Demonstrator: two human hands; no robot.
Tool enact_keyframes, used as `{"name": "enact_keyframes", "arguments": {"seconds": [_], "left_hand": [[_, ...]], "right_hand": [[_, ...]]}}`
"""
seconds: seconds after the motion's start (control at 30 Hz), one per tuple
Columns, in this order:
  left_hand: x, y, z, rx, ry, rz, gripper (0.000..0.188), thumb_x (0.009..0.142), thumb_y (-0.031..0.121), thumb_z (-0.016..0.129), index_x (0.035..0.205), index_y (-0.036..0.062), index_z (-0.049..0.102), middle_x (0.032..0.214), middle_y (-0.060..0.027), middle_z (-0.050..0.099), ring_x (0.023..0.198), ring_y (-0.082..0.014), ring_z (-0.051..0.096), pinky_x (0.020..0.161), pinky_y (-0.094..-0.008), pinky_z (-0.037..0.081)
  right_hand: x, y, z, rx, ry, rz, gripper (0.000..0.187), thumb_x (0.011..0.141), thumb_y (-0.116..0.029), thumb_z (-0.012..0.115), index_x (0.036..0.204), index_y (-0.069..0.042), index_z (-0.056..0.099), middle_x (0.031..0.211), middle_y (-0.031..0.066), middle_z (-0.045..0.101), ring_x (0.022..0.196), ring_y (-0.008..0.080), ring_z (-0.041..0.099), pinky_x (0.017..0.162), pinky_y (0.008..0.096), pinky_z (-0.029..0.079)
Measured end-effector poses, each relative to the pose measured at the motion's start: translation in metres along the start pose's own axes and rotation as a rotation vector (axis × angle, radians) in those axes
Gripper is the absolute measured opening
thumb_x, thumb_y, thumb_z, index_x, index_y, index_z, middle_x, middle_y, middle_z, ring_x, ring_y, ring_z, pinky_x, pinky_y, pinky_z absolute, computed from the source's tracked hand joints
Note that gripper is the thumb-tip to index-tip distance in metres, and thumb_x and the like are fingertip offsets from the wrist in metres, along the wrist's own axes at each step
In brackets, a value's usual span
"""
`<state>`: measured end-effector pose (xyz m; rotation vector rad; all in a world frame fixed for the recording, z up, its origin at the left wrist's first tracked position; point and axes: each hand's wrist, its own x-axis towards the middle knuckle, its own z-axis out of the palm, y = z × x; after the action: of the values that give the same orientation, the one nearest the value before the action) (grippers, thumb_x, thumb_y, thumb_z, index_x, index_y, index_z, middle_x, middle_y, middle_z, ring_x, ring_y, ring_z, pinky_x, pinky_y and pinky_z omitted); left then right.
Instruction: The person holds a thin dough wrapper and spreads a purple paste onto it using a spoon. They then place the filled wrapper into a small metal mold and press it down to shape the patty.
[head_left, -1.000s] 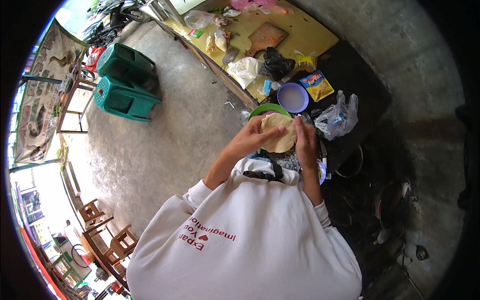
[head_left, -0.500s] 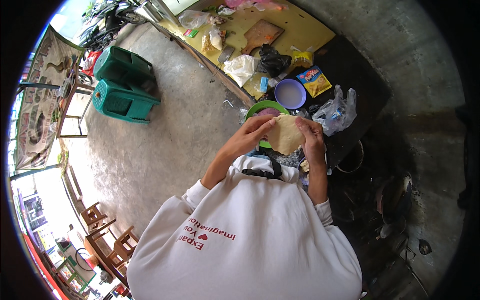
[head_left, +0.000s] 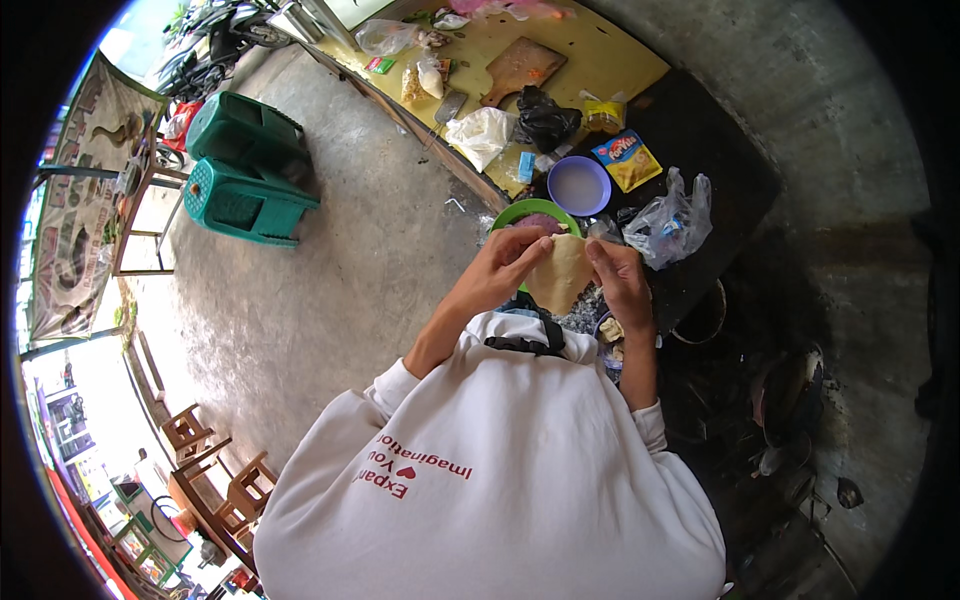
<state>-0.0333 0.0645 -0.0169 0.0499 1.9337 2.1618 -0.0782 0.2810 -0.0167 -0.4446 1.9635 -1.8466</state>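
A flat, pale sheet of dough (head_left: 559,279) hangs between my hands, its lower part tapering downward. My left hand (head_left: 507,268) pinches its upper left edge, fingers curled over. On the other side my right hand (head_left: 620,278) grips the upper right edge between thumb and fingers. Partly hidden behind the dough and my left hand is a green bowl (head_left: 504,217) with something pinkish-purple in it. Just beyond stands a purple bowl (head_left: 579,186) of cloudy whitish liquid. Below my right hand, pale dough pieces (head_left: 611,330) lie in a container partly covered by my wrist.
On the table are a blue-and-yellow packet (head_left: 627,161), a clear plastic bag (head_left: 674,222), a black bag (head_left: 546,117), a white bag (head_left: 480,137) and a wooden cutting board (head_left: 522,71). Green plastic stools (head_left: 250,200) stand on the floor to the left. A concrete wall (head_left: 840,170) rises at right.
My hands have drawn closer together at the top of the dough. The sheet now hangs narrower and more folded, and more of the dough pieces below my right hand show.
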Motion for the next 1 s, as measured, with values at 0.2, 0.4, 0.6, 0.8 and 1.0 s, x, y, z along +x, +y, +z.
{"name": "enact_keyframes", "arguments": {"seconds": [0.2, 0.4, 0.6, 0.8, 1.0], "left_hand": [[-0.009, 0.013, 0.001, -0.023, -0.108, 0.048, 0.035, 0.109, 0.03, 0.053, 0.097, -0.0012, 0.062, 0.085, 0.0042, 0.054, 0.085, -0.0038, 0.046, 0.073, -0.0255, 0.041], [-0.008, 0.011, 0.0, -0.118, -0.098, 0.037, 0.031, 0.107, 0.028, 0.057, 0.1, -0.0016, 0.063, 0.089, 0.0033, 0.057, 0.088, -0.0044, 0.05, 0.077, -0.026, 0.043], [-0.005, 0.008, 0.015, -0.259, 0.001, 0.066, 0.028, 0.096, 0.017, 0.075, 0.115, -0.001, 0.065, 0.099, 0.0009, 0.065, 0.092, -0.0052, 0.06, 0.078, -0.023, 0.049], [-0.004, 0.008, 0.014, -0.21, 0.014, 0.064, 0.047, 0.086, 0.015, 0.085, 0.121, 0.0024, 0.056, 0.105, -0.0016, 0.064, 0.095, -0.0067, 0.062, 0.08, -0.0239, 0.051], [-0.003, -0.005, 0.013, -0.311, 0.043, 0.05, 0.052, 0.087, 0.015, 0.085, 0.125, 0.0051, 0.051, 0.112, -0.0031, 0.063, 0.097, -0.0089, 0.063, 0.08, -0.0265, 0.053]], "right_hand": [[-0.002, 0.006, 0.005, 0.184, -0.021, 0.082, 0.042, 0.107, -0.035, 0.058, 0.085, 0.0, 0.068, 0.072, -0.0072, 0.054, 0.069, 0.001, 0.047, 0.059, 0.0219, 0.035], [-0.002, 0.002, 0.011, 0.304, 0.067, 0.018, 0.037, 0.106, -0.03, 0.06, 0.086, 0.0, 0.067, 0.074, -0.0074, 0.055, 0.069, 0.0012, 0.048, 0.061, 0.0222, 0.038], [0.004, -0.013, 0.008, 0.115, 0.146, -0.042, 0.034, 0.106, -0.029, 0.06, 0.089, 0.001, 0.067, 0.076, -0.0035, 0.059, 0.074, 0.0018, 0.05, 0.065, 0.0239, 0.042], [0.001, -0.014, 0.016, 0.355, 0.092, 0.122, 0.032, 0.105, -0.029, 0.06, 0.091, -0.002, 0.069, 0.079, -0.0021, 0.064, 0.078, 0.0025, 0.056, 0.071, 0.0234, 0.047], [0.005, -0.009, 0.019, 0.227, 0.079, 0.017, 0.024, 0.101, -0.024, 0.066, 0.087, -0.004, 0.068, 0.078, -0.0028, 0.063, 0.075, 0.0035, 0.055, 0.069, 0.0237, 0.046]]}}
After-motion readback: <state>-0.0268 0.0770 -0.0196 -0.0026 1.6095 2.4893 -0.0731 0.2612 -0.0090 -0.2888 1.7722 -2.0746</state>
